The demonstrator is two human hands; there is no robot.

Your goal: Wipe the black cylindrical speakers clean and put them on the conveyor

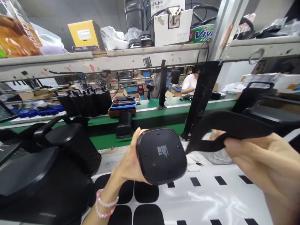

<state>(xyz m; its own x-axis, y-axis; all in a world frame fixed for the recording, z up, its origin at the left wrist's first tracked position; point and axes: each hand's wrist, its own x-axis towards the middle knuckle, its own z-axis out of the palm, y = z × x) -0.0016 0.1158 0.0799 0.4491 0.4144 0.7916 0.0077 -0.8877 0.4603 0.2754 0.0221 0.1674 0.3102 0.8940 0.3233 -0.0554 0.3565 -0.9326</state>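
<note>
My left hand is wrapped round a black device, its rounded-square base facing me. The base has several screws and a small pale printed label; the rest of its body is hidden behind. To the right, my right hand pinches a thin, flexible black piece, bent and blurred, with a gap or cut-out through which a fingertip shows. Its pointed left end comes close to the device's right edge; whether they touch I cannot tell. Below lies a glossy white sheet bearing black rounded-square pads and small black rectangles.
Black handled units with perforated sides crowd the left; another stands right. A dark post rises beyond my hands. Behind runs a green conveyor with a blue tray. A loaded shelf crosses above. A person sits across.
</note>
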